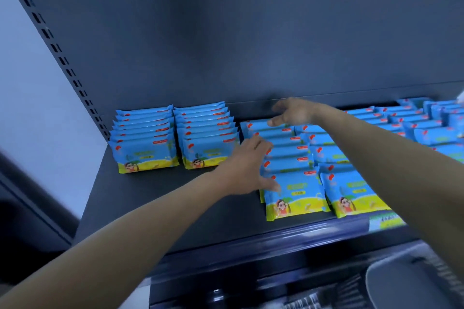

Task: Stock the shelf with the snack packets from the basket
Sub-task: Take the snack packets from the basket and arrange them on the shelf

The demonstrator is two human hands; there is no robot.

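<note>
Several rows of snack packets (291, 190) already stand on the shelf (155, 203) (bare space remains toward the left front). The left hand (247, 165) and right hand (291, 113) flank the third row, each grip released and holding nothing. How many packets remain to stock cannot be told.

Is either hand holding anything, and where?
Nothing held: open left hand touches the left side of the packet row; open right hand at its back end.

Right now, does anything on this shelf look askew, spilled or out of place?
Only the alignment. The leftmost row and its neighbour stand well back, while the third row and fourth row reach nearly to the shelf front edge. Nothing looks spilled or torn.
</note>
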